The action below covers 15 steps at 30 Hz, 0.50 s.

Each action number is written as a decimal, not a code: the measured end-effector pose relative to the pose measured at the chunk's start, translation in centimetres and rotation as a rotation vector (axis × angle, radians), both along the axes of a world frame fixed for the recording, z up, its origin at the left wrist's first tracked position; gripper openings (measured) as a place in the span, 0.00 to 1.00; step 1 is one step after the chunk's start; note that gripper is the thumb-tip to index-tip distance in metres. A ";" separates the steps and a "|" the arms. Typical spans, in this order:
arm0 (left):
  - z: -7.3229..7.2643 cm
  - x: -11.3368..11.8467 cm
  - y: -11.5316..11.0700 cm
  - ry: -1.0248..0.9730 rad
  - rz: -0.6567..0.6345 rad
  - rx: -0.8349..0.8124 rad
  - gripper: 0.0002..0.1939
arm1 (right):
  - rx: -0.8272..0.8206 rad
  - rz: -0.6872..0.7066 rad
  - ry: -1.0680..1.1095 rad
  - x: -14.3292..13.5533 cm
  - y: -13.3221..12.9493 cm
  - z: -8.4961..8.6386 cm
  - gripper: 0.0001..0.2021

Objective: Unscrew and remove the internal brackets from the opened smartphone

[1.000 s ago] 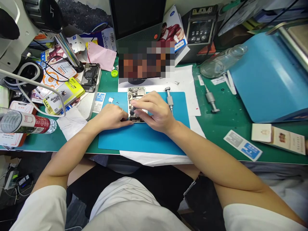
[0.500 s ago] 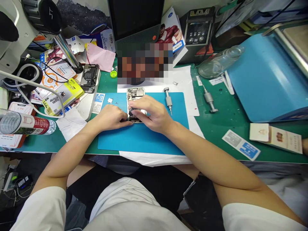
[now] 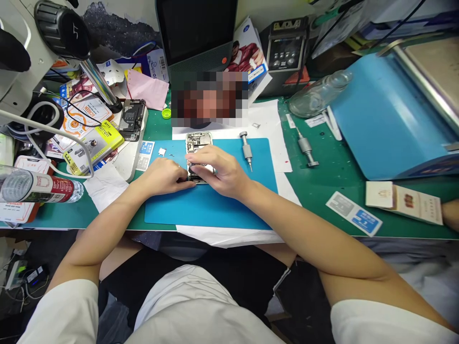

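An opened phone (image 3: 199, 139) lies on the blue mat (image 3: 211, 208), its inner parts bare at the top end. My left hand (image 3: 165, 177) is curled against the phone's lower left edge, thumb along the bottom corner, steadying it. Over the lower half of the phone is my right hand (image 3: 225, 173), thumb and forefinger brought close in a pinch. Whatever may be between those fingertips is too small or hidden to make out. A small silvery part (image 3: 162, 152) rests on the mat left of the phone. A grey precision screwdriver (image 3: 246, 150) lies to the right.
A second screwdriver (image 3: 306, 149), a glass bottle (image 3: 317, 95) and a cigarette pack (image 3: 412, 203) lie rightward, with another person's hand (image 3: 451, 214) beside the pack. Leftward are a plastic bottle (image 3: 43, 185), a battery box (image 3: 95, 145), another opened phone (image 3: 132, 120) and a microscope stand (image 3: 102, 83).
The whole view has shifted slightly. Both hands stay at the phone with nearly the same grip; the right fingertips have shifted only a little. The other person's hand shows more at the right edge.
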<state>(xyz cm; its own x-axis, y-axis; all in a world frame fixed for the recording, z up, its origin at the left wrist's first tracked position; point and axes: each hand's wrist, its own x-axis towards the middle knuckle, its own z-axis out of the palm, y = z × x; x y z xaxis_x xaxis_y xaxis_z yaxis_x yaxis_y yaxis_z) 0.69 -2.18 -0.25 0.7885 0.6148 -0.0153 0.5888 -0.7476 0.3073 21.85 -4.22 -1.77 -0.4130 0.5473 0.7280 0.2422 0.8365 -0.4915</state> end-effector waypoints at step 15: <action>0.8 -0.2 0.2 0.036 -0.049 -0.011 0.26 | -0.370 -0.675 -0.220 4.6 2.8 0.9 0.18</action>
